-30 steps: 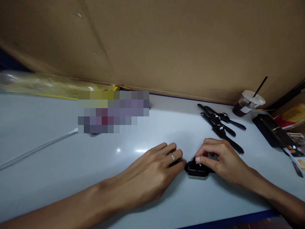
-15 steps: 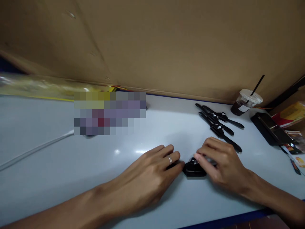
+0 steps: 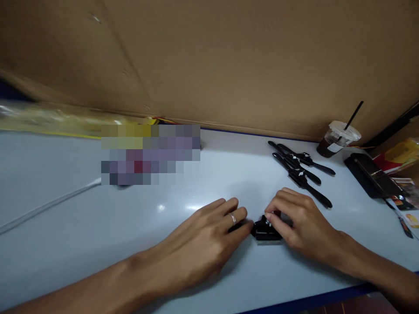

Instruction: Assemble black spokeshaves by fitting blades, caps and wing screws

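A black spokeshave (image 3: pixel 266 234) lies on the table in front of me, its flat metal blade edge toward me. My left hand (image 3: pixel 216 231), with a ring on one finger, is closed around its left handle, which is mostly hidden. Over the right part of the tool, my right hand (image 3: pixel 297 218) pinches a small shiny screw (image 3: pixel 268 221) between thumb and forefinger. The right handle is hidden behind that hand. Three more black spokeshaves (image 3: pixel 299 173) lie in an overlapping group beyond my right hand.
A plastic cup (image 3: pixel 337 139) with dark drink and black straw stands at the back right. Near it lies a black case (image 3: pixel 369 176). A white cable (image 3: pixel 52 203) leads to a blurred-out patch at left. Brown cardboard (image 3: pixel 229 61) forms the back wall.
My right thumb and fingertips have shifted slightly left on the screw, and the hand has turned a little. My left hand and the spokeshave have stayed in place.
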A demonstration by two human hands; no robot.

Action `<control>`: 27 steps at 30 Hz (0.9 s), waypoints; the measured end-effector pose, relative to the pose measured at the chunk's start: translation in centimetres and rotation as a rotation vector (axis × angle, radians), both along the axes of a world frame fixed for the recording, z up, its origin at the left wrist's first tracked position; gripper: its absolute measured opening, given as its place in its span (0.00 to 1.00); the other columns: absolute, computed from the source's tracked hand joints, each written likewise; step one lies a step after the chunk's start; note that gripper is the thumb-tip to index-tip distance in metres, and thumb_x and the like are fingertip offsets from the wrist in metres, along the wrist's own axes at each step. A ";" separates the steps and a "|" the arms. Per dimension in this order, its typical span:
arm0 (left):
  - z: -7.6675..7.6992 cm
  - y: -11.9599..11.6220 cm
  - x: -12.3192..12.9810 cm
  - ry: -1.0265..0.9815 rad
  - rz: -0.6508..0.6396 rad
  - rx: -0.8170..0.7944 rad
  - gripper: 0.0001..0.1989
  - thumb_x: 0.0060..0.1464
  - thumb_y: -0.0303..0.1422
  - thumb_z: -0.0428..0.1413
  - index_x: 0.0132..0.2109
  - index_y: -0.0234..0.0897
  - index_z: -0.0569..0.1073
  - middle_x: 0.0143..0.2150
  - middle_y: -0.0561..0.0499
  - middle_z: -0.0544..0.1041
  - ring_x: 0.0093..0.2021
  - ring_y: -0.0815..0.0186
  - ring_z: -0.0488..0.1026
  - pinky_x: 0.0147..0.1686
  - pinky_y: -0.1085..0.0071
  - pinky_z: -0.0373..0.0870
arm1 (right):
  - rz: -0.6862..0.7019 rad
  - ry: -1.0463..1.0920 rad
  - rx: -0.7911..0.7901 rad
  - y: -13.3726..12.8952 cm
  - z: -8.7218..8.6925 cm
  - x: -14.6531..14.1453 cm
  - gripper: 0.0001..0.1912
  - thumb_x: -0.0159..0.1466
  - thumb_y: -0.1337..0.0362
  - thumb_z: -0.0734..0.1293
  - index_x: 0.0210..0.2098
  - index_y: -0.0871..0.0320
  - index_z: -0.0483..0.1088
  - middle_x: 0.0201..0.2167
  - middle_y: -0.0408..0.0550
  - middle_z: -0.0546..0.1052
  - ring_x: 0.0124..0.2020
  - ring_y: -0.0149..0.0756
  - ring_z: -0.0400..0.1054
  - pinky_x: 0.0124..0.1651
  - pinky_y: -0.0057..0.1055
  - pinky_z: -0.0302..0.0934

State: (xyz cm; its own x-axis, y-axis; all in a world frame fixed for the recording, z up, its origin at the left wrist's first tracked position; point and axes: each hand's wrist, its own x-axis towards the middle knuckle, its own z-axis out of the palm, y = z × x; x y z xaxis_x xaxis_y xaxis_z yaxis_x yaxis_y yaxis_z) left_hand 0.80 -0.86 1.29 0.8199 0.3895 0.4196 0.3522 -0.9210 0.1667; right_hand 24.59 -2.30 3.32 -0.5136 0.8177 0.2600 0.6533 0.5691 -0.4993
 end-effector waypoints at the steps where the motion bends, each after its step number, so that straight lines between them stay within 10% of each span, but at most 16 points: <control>1: 0.0 0.0 0.0 0.004 -0.001 0.005 0.12 0.61 0.17 0.50 0.43 0.33 0.75 0.35 0.49 0.74 0.33 0.61 0.65 0.32 0.64 0.61 | 0.008 -0.067 0.073 -0.2 0.0 0.0 0.11 0.71 0.71 0.63 0.32 0.61 0.73 0.30 0.47 0.74 0.33 0.36 0.66 0.37 0.34 0.59; 6: 0.1 -0.1 0.1 0.000 -0.006 0.017 0.11 0.63 0.17 0.49 0.41 0.32 0.75 0.34 0.50 0.72 0.33 0.62 0.63 0.32 0.64 0.60 | -0.030 -0.236 0.267 -1.0 0.1 -0.2 0.16 0.72 0.70 0.60 0.28 0.61 0.70 0.26 0.47 0.70 0.29 0.36 0.61 0.34 0.35 0.53; 15: -0.2 -0.1 0.1 -0.023 0.001 0.023 0.12 0.57 0.16 0.52 0.41 0.35 0.73 0.34 0.51 0.73 0.33 0.62 0.65 0.32 0.65 0.60 | 0.084 0.159 0.049 -1.1 1.0 -0.3 0.16 0.73 0.67 0.64 0.28 0.61 0.75 0.21 0.40 0.69 0.24 0.27 0.60 0.30 0.28 0.53; 27: -0.3 0.0 0.0 -0.005 -0.006 0.043 0.11 0.60 0.17 0.51 0.43 0.33 0.73 0.35 0.50 0.73 0.35 0.61 0.66 0.34 0.65 0.61 | 0.097 -0.019 0.074 -0.7 0.8 0.6 0.20 0.71 0.68 0.62 0.23 0.60 0.73 0.20 0.41 0.68 0.23 0.29 0.60 0.29 0.30 0.52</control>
State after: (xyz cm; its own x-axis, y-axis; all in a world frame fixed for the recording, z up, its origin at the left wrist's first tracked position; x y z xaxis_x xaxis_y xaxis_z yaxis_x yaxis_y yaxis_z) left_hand 0.79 -0.89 1.03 0.8201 0.3657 0.4401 0.3456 -0.9296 0.1286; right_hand 25.15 -3.04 4.16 -0.5950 0.7426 0.3075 0.6023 0.6653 -0.4412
